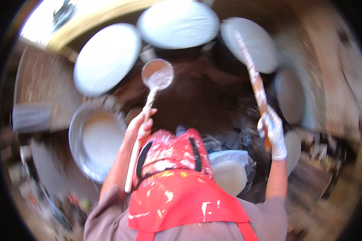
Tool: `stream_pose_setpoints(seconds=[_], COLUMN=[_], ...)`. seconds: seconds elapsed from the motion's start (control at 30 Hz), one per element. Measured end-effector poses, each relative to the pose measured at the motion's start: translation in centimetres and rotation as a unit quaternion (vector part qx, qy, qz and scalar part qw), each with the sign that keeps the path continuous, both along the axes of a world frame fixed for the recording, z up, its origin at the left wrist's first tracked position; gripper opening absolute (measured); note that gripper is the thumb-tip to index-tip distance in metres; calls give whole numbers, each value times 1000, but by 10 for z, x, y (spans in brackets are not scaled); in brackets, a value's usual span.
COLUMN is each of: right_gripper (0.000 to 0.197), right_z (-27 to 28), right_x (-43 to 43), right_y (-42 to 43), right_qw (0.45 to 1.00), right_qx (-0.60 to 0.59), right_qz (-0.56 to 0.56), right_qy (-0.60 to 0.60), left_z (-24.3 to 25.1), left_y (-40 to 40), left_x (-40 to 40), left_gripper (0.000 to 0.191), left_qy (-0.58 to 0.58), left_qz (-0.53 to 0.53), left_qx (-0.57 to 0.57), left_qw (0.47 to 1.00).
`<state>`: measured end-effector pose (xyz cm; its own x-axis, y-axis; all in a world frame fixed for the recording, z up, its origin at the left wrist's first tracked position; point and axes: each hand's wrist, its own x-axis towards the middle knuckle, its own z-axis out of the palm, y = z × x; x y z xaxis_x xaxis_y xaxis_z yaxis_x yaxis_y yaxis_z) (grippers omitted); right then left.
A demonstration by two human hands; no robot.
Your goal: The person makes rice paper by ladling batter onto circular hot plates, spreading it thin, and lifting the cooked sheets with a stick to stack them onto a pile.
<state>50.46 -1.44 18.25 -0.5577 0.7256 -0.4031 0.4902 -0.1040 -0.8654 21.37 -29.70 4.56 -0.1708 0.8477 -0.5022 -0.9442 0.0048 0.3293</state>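
Note:
My left hand (141,126), bare, grips the pale handle of a ladle (157,75). White residue coats part of the round metal bowl and the neck of the ladle. Around the orange-brown lower part of a long stick (256,81), my right hand (273,132) is closed in a white glove; white matter is smeared over the stick. Its tip overlaps a round pale disc (262,48) at the upper right. Ahead of the ladle are two more large white discs (107,60) (178,24). Whether they are pans or covers I cannot tell.
At the left stands a metal basin (73,147) with pale liquid in it. Two duller discs (289,96) (292,150) line the right side. Beside my splashed red apron (181,198) are a pale round surface (229,177) and a plastic bag (229,155). The surroundings are blurred.

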Motion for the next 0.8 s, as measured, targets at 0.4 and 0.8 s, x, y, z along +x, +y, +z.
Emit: stream_pose_setpoints(seconds=[0.4,0.8], right_gripper=[27,19], right_z=[-162,-224], right_x=[-258,-234], right_y=[-254,-277], right_qw=[680,706], right_qx=[293,189], right_qz=[645,667], right_qy=[-188,-143], left_z=[-217,-282], left_y=[-242,-202], left_x=[-21,14], left_gripper=[23,28], left_qy=[250,-226], left_qz=[199,367], left_qx=[-439,-200], left_qw=[840,880])
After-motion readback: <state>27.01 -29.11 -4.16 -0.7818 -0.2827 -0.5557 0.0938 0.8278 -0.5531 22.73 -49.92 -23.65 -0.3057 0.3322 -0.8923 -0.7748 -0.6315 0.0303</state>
